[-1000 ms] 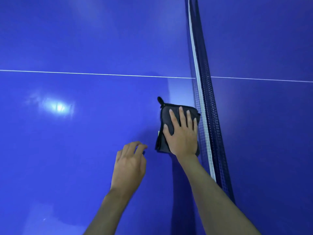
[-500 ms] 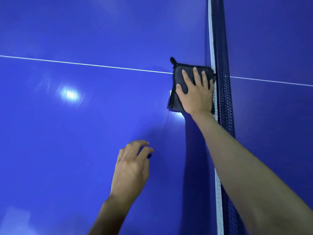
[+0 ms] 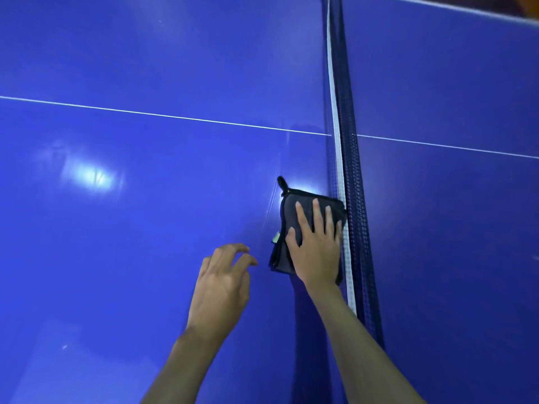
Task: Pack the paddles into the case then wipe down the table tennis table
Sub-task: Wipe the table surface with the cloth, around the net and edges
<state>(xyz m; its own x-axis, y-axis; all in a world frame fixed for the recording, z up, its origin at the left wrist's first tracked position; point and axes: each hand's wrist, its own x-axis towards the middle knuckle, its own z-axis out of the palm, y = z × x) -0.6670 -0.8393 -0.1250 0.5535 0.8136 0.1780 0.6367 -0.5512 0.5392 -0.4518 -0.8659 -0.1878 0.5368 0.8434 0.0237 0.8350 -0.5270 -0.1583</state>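
A folded dark grey cloth (image 3: 290,211) with a small loop at its far corner lies flat on the blue table tennis table (image 3: 145,228), right beside the net. My right hand (image 3: 316,246) presses on the cloth with straight, spread fingers. My left hand (image 3: 221,284) hovers over or rests lightly on the table just left of the cloth, fingers loosely curled and holding nothing. No paddles or case are in view.
The dark net (image 3: 350,199) with its white top band runs from near to far on the right of the cloth. A thin white centre line (image 3: 175,116) crosses the table beyond the hands. The table's far edge shows at the top right.
My right hand has slid the cloth back toward me along the net, from the white centre line to a spot near my left hand. The left hand has stayed about in place.
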